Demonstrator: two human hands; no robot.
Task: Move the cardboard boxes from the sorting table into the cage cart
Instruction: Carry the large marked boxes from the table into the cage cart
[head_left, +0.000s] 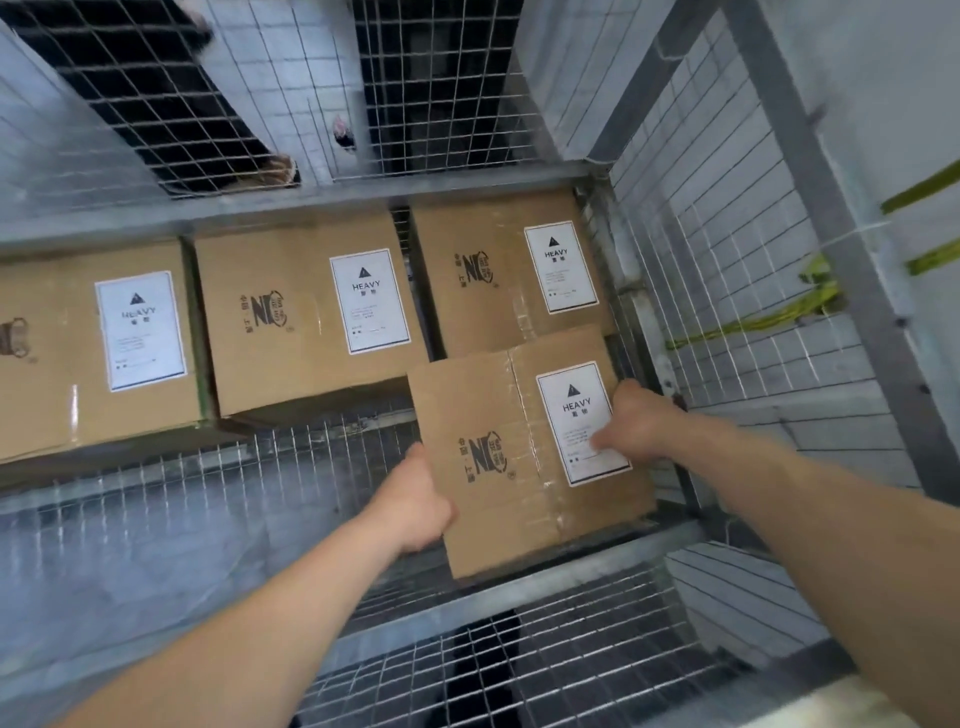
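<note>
I look down into the wire cage cart (748, 291). A brown cardboard box (498, 467) with a white HEAVY label sits low at the cart's right side, near the front. My left hand (415, 499) grips its left edge and my right hand (636, 423) holds its right edge, thumb on the label. Three more labelled boxes stand in a row along the back: left box (62, 353), middle box (291, 317), right box (488, 270). The held box overlaps the front of the right back box.
The cart's mesh floor (234, 499) shows bare to the left of the held box. A grey frame bar (519, 597) runs across the front. Mesh walls rise at the back and right. A green strap (779, 312) hangs on the right wall.
</note>
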